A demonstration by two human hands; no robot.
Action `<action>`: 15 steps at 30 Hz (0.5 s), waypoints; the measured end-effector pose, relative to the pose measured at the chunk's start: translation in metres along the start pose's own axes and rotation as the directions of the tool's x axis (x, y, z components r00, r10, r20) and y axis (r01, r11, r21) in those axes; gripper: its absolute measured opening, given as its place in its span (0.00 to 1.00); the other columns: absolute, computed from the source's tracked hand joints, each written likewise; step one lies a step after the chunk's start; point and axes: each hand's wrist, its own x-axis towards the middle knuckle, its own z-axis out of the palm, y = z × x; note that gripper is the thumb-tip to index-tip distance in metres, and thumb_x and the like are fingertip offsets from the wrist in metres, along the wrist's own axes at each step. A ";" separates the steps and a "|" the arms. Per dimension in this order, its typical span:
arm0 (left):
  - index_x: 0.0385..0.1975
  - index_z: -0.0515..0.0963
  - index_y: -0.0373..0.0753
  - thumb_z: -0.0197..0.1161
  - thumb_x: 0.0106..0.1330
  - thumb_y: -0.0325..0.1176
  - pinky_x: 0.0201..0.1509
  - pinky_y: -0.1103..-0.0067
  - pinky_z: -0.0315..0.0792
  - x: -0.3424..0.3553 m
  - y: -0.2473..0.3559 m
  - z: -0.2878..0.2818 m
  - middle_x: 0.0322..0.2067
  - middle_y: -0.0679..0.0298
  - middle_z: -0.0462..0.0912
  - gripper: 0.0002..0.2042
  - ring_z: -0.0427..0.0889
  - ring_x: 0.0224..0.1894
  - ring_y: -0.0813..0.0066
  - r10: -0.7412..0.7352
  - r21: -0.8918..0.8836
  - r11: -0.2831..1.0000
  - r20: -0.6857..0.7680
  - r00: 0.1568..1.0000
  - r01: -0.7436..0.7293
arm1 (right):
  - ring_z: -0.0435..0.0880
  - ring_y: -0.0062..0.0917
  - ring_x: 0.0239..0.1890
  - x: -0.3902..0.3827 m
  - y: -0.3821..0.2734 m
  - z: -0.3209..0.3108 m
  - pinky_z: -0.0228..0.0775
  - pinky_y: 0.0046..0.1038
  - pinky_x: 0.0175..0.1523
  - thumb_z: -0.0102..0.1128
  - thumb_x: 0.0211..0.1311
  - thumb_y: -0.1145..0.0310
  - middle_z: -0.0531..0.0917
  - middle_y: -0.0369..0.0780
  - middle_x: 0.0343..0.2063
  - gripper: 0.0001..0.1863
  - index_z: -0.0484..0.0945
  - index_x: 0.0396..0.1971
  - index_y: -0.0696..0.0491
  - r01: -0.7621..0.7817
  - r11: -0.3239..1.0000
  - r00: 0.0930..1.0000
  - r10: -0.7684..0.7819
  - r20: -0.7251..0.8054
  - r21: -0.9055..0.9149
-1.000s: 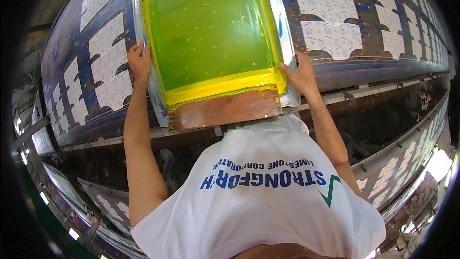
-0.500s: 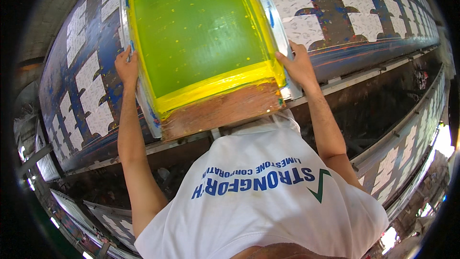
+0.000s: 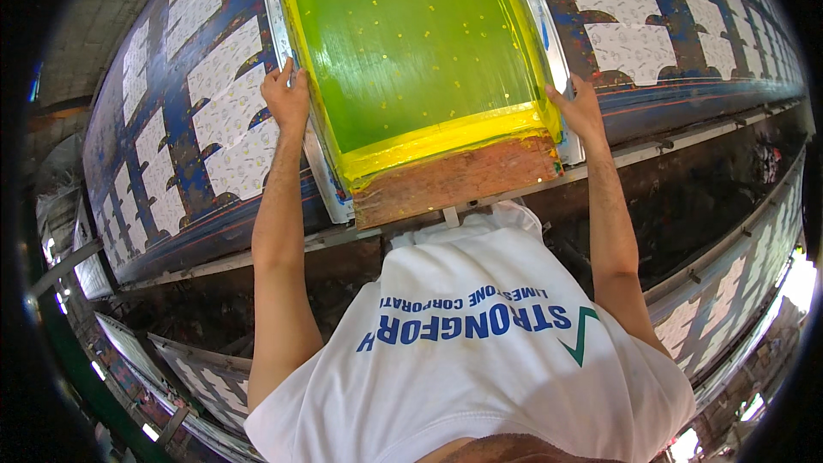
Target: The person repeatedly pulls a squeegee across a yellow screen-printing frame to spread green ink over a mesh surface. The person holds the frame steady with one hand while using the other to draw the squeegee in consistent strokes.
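Observation:
A screen-printing frame with pale metal sides lies over the long table in front of me. Its mesh is green-yellow, speckled with small yellow marks and bordered by bright yellow tape. Across its near end runs a worn reddish-brown wooden board. My left hand is closed on the left rail, fingers bent at its edge. On the opposite rail, my right hand grips with the thumb over the inner side. Whatever is beneath the mesh is hidden.
White patterned cut pieces lie in columns on the dark, paint-stained table; more pieces are at the right. A metal rail with small stops runs along the near edge. Another table with pieces stands behind me, right.
The printing frame and both hands have shifted right in the view. More patterned pieces now show left of the frame. Both hands keep their hold on the rails.

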 end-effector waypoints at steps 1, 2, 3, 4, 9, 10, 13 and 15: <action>0.54 0.88 0.43 0.75 0.63 0.37 0.59 0.62 0.72 -0.001 0.004 0.001 0.44 0.52 0.81 0.19 0.77 0.51 0.53 0.015 0.007 1.000 -0.012 1.000 -0.015 | 0.76 0.49 0.61 0.002 0.003 -0.002 0.68 0.46 0.66 0.73 0.62 0.48 0.77 0.62 0.57 0.38 0.76 0.59 0.66 -0.011 1.000 1.000 0.011 0.024 -0.024; 0.54 0.88 0.43 0.75 0.63 0.37 0.58 0.62 0.72 -0.001 0.008 0.002 0.44 0.52 0.81 0.19 0.77 0.51 0.53 0.021 0.014 1.000 -0.011 1.000 -0.021 | 0.74 0.49 0.65 0.006 0.006 -0.005 0.66 0.44 0.70 0.72 0.63 0.46 0.75 0.61 0.61 0.42 0.73 0.63 0.67 -0.030 0.998 0.998 0.032 0.047 -0.050; 0.54 0.88 0.43 0.75 0.63 0.37 0.58 0.62 0.72 -0.001 0.011 0.003 0.44 0.52 0.81 0.19 0.77 0.51 0.53 0.017 0.022 1.000 -0.002 1.000 -0.017 | 0.73 0.49 0.69 0.009 0.008 -0.007 0.64 0.43 0.73 0.72 0.64 0.44 0.72 0.61 0.65 0.47 0.70 0.68 0.67 -0.082 0.992 0.993 0.089 0.079 -0.091; 0.54 0.88 0.43 0.75 0.63 0.37 0.57 0.62 0.72 -0.002 0.014 0.005 0.43 0.52 0.81 0.19 0.77 0.50 0.53 0.034 0.039 0.999 -0.006 0.999 -0.034 | 0.73 0.50 0.68 0.012 0.011 -0.012 0.64 0.43 0.73 0.71 0.64 0.44 0.73 0.61 0.65 0.46 0.70 0.68 0.68 -0.054 0.998 0.991 0.059 0.123 -0.045; 0.54 0.88 0.43 0.74 0.64 0.38 0.54 0.62 0.73 -0.007 0.017 0.010 0.42 0.51 0.81 0.19 0.78 0.48 0.53 0.023 0.018 1.000 0.005 1.000 -0.023 | 0.75 0.53 0.65 0.017 0.023 -0.011 0.67 0.45 0.69 0.73 0.63 0.48 0.75 0.65 0.60 0.39 0.76 0.60 0.68 -0.025 0.999 0.995 0.028 0.095 -0.035; 0.54 0.88 0.43 0.74 0.64 0.38 0.54 0.62 0.73 -0.008 0.016 0.011 0.42 0.51 0.82 0.19 0.78 0.48 0.53 0.039 0.022 0.999 -0.003 0.999 -0.039 | 0.73 0.54 0.68 0.017 0.027 -0.012 0.64 0.45 0.72 0.72 0.64 0.49 0.72 0.67 0.64 0.41 0.73 0.63 0.70 -0.019 1.000 0.992 0.020 0.126 -0.007; 0.54 0.88 0.43 0.73 0.64 0.39 0.54 0.62 0.73 -0.010 0.014 0.012 0.42 0.51 0.82 0.19 0.78 0.47 0.53 0.034 0.064 0.997 0.017 0.999 -0.035 | 0.72 0.52 0.69 0.016 0.037 -0.006 0.62 0.44 0.74 0.69 0.67 0.46 0.73 0.63 0.64 0.45 0.67 0.70 0.68 0.003 0.996 0.992 0.008 0.128 -0.086; 0.54 0.88 0.43 0.73 0.64 0.39 0.53 0.62 0.73 -0.010 0.015 0.014 0.42 0.51 0.82 0.18 0.78 0.46 0.53 0.025 0.103 0.994 0.034 0.999 -0.028 | 0.71 0.52 0.70 0.013 0.039 -0.005 0.62 0.44 0.75 0.68 0.67 0.46 0.73 0.62 0.65 0.46 0.66 0.71 0.68 0.036 0.987 0.993 -0.018 0.113 -0.155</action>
